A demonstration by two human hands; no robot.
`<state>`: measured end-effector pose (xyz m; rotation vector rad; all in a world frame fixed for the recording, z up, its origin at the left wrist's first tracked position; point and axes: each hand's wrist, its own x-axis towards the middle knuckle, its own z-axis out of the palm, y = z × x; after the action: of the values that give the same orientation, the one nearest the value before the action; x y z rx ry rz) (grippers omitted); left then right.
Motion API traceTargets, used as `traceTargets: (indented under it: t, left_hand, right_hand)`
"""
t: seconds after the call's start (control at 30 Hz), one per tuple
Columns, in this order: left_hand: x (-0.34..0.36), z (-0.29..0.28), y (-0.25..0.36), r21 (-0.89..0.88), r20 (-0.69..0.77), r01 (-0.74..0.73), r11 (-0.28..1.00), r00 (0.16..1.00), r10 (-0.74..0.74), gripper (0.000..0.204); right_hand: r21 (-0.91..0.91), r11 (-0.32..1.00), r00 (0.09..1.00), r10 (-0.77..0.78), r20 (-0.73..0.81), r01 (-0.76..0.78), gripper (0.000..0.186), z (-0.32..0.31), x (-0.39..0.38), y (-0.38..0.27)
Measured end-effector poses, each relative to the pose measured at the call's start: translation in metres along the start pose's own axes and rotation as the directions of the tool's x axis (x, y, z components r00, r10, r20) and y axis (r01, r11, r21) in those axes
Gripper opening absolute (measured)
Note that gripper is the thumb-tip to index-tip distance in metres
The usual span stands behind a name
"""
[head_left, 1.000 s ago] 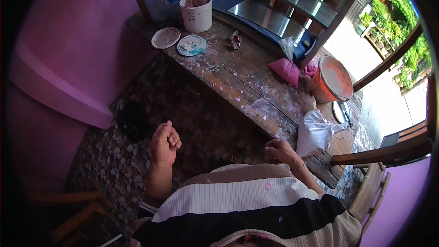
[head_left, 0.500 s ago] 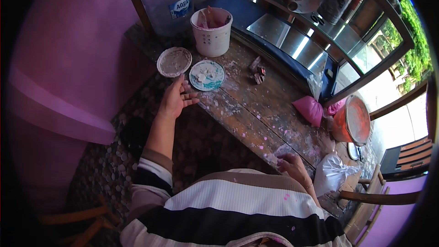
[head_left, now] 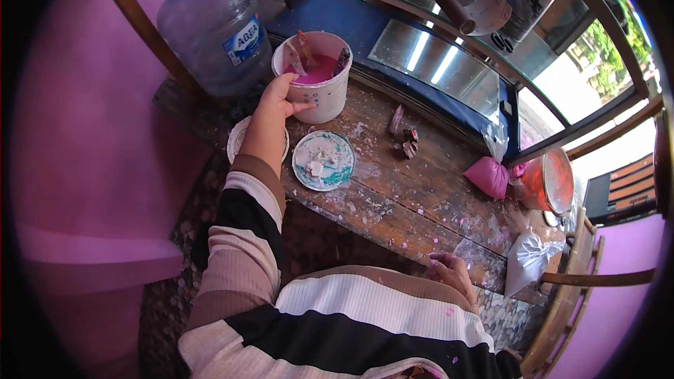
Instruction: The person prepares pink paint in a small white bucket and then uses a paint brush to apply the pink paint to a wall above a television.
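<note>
My left hand (head_left: 279,100) is at the near left side of a white plastic bucket (head_left: 325,104). Its fingers reach over the rim and the thumb lies against the outer wall. Inside the bucket are pink paint-like contents (head_left: 319,72) and several tools or sticks leaning on the rim. Under my left forearm, a pale round lid (head_left: 239,142) is partly hidden. Beside it lies a round lid smeared white and turquoise (head_left: 324,161), with white lumps on it. My right hand (head_left: 453,271) rests by the table's front edge with its fingers curled in; whatever they may hold is hidden.
On the paint-spotted wooden table (head_left: 379,203) are small dark scraps (head_left: 408,146), a pink bag (head_left: 488,177), an orange bucket (head_left: 547,181) and a tied white bag (head_left: 531,261). A large water jug (head_left: 210,28) stands back left, next to a glass display case (head_left: 435,63).
My left hand has moved up and forward from beside the lids to the white bucket's rim and taken hold there. The view has shifted; my right hand stays near the table edge.
</note>
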<state>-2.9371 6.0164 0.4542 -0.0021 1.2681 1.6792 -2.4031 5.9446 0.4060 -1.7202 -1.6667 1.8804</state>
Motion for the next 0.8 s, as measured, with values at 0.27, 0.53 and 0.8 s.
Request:
traceTargets:
  t: [0.27, 0.53, 0.8]
  left_hand:
    - [0.014, -0.005, -0.003, 0.024, 0.026, 0.009, 1.000, 1.000, -0.010, 0.048]
    - [0.001, -0.012, -0.019, 0.012, 0.162, -0.084, 0.996, 0.983, 0.081, 0.046]
    - [-0.044, 0.007, -0.019, 0.129, 0.388, -0.100, 0.987, 0.921, 0.042, 0.051]
  right_hand:
    - [0.020, 0.999, 0.998, 0.039, -0.056, -0.038, 0.029, 0.018, -0.006, 0.015]
    - [0.109, 0.993, 0.991, 0.065, -0.117, -0.052, 0.026, 0.025, -0.019, 0.017]
    - [0.111, 0.992, 0.983, 0.072, -0.171, -0.054, 0.025, 0.016, -0.026, 0.020]
